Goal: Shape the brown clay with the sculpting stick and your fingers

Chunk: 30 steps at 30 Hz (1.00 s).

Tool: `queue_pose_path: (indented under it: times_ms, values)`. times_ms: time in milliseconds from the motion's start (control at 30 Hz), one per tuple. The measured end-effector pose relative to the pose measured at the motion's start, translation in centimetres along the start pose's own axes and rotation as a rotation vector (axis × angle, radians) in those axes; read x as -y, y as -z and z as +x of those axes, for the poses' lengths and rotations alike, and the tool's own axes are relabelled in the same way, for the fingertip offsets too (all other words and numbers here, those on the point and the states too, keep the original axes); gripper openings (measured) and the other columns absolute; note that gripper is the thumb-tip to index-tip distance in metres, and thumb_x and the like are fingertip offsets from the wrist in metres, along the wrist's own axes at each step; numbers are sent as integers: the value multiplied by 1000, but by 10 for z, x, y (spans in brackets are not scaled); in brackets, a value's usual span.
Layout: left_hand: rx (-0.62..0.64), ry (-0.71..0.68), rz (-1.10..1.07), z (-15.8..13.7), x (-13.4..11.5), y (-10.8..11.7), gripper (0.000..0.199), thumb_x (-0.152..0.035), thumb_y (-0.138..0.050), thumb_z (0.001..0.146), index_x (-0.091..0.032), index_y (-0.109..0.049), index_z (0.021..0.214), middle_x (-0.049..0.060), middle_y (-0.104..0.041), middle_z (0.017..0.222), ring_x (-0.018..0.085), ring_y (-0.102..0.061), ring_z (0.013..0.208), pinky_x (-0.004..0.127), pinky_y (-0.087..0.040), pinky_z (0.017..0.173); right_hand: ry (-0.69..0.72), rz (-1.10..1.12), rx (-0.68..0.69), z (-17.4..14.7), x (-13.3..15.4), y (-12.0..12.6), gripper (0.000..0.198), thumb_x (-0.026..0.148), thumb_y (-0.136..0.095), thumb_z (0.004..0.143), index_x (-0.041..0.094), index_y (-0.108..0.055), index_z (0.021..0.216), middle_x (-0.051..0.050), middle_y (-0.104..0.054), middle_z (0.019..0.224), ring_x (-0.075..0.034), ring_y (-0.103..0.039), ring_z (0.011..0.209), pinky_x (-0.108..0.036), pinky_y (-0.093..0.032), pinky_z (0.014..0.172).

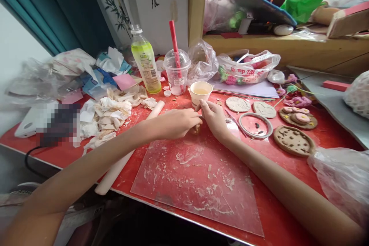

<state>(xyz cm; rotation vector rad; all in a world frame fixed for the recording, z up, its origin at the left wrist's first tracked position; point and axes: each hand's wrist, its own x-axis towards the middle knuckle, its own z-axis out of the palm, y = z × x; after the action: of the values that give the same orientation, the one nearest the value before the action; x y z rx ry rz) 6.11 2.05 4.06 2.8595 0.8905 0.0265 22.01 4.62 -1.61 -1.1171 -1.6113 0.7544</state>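
Observation:
Both hands meet over the back of a clear plastic sheet (198, 184), just in front of a small paper cup (201, 91) holding pale cloudy liquid. My left hand (182, 123) is closed, its fingers curled downward and inward. A small brownish bit shows under its fingertips, too small to make out. Thumb and fingers of my right hand (212, 117) are pinched together beside the cup's front, close to the left fingers. What lies inside that pinch is hidden. Pale scraps, like dried clay, are scattered over the sheet.
Left of the hands lies a rolling pin (127, 157), near crumpled tissues (108, 113). A drink bottle (146, 63) and a plastic cup with a red straw (177, 73) stand behind. Flat clay pieces (238, 104), a ring (256, 125) and a dotted clay disc (294, 140) lie right.

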Motion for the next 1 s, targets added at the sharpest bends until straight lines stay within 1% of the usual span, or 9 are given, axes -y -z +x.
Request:
queue_pose_path:
  times_ms: [133,267,400,500,600,733,800,867,1000]
  values:
    - [21,37,-4,-16,2,9,31,-3,-40,82,-15,-62,101,7,-60,96,15,-54,86,25,-41,75,-3,7,13,0,0,0,39,37,-39,90,16,-53,60,1,-43,55,-11,-42,56,-25,-30,56]
    - [48,-21,13,-34,-14,12,29,-2,-40,82,-15,-62,96,4,-61,88,13,-52,79,24,-40,70,-17,-11,12,1,-1,0,40,37,-39,90,16,-54,60,1,-41,53,-11,-40,54,-25,-29,55]
    - [0,-91,146,-17,-23,2,23,-7,-42,85,-14,-61,97,5,-60,87,16,-52,80,26,-39,68,2,-6,24,0,-1,0,42,40,-38,91,16,-53,60,1,-44,55,-11,-42,55,-24,-29,56]
    - [-14,-35,224,-3,-13,2,22,-7,-44,84,-13,-60,97,7,-59,90,17,-52,82,27,-38,67,14,-13,26,-1,-1,1,44,45,-37,90,16,-52,60,0,-47,56,-11,-44,56,-24,-30,56]
    - [7,41,183,-13,-3,9,20,-7,-44,84,-14,-61,93,5,-59,88,16,-52,78,26,-37,64,15,-25,29,0,-1,1,47,49,-36,90,16,-53,60,0,-46,56,-12,-44,56,-24,-30,55]
    - [54,-24,33,-35,-12,12,26,-4,-40,84,-15,-62,93,3,-60,86,12,-51,76,23,-38,67,13,-21,35,0,-1,0,48,49,-35,90,17,-52,60,0,-44,54,-11,-43,55,-24,-29,54]
    - [32,-81,40,-33,-19,8,26,-6,-39,86,-15,-61,96,4,-61,88,13,-52,80,24,-38,69,12,-10,31,0,-2,-1,47,48,-36,90,17,-52,59,0,-45,55,-11,-43,56,-25,-29,54]
    - [-9,-113,88,-20,-20,2,22,-10,-41,87,-15,-60,98,5,-61,90,15,-52,83,25,-39,70,10,6,25,0,-2,0,45,46,-38,90,17,-52,59,0,-46,56,-11,-44,56,-25,-30,55]
    - [-13,8,146,-4,-6,1,19,-10,-44,85,-15,-61,92,6,-59,89,16,-52,78,26,-38,66,4,36,33,0,-3,3,42,42,-39,90,16,-53,60,0,-47,57,-11,-45,58,-24,-31,56]
